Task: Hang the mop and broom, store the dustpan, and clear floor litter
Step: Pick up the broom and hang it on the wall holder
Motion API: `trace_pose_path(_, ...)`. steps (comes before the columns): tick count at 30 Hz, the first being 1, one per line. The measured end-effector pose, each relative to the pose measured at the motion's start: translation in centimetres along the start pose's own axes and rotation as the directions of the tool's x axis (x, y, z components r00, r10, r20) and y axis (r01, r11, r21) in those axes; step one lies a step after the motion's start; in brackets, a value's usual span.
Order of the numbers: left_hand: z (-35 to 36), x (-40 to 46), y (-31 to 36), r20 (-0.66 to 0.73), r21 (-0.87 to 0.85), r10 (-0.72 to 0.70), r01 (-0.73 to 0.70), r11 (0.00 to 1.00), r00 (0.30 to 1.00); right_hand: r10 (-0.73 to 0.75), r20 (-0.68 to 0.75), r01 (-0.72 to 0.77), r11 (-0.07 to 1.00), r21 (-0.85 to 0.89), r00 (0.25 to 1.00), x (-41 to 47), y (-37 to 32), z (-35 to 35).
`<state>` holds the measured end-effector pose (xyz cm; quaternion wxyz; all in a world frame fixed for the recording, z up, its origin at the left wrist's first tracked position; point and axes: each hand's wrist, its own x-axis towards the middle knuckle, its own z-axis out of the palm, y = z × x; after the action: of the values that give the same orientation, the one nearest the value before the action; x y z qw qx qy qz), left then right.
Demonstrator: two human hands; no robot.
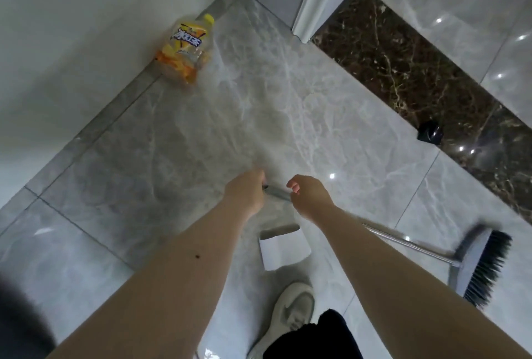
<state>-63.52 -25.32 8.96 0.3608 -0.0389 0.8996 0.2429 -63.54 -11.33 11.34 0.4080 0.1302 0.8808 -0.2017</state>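
Both hands hold the broom's metal handle (pixel 403 239) low over the grey tiled floor. My left hand (pixel 247 191) is closed around the handle's top end. My right hand (pixel 309 196) is curled on the handle just beside it. The shaft runs down to the right under my right forearm to the grey broom head (pixel 475 263), whose black bristles rest on the floor. A clear plastic bottle (pixel 187 50) with a yellow cap and orange label lies by the left wall. A white object with a grey edge (pixel 283 249), maybe the dustpan, lies below my hands.
White walls meet in a corner at the top. A white door frame (pixel 316 7) stands beside a dark marble threshold strip (pixel 403 76), with a small black doorstop (pixel 429 132) on it. My white shoe (pixel 290 315) is near the bottom edge.
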Motion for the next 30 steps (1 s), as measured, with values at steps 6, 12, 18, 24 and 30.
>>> trace_pose_path(6, 5.8, 5.6, -2.5, -0.004, -0.039, 0.039, -0.039, 0.998, 0.999, -0.031, -0.013, 0.029, 0.993, -0.112, 0.999, 6.4, 3.0, 4.6)
trace_pose_path(12, 9.4, 8.9, -3.6, -0.074, -0.044, 0.088, -0.091, 0.995, 0.993, -0.098, -0.021, 0.085, 0.940, -0.330, 0.995, 9.6, 4.4, 7.9)
trace_pose_path(18, 9.7, 9.5, -4.2, -0.047, 0.021, 0.132, -0.131, 0.991, 0.990, -0.188, -0.022, 0.158, 0.877, -0.454, 0.982, 10.0, 4.4, 8.8)
trace_pose_path(24, 5.5, 7.0, -2.4, -0.165, -0.159, 0.091, -0.118, 0.980, 0.982, -0.120, 0.000, 0.111, 0.917, -0.383, 0.993, 7.7, 2.7, 5.3)
trace_pose_path(30, -0.6, 2.7, -0.6, -0.266, -0.305, 0.040, -0.124, 0.944, 0.963, -0.163, -0.035, 0.143, 0.937, -0.317, 0.986, 2.5, -1.2, -0.7)
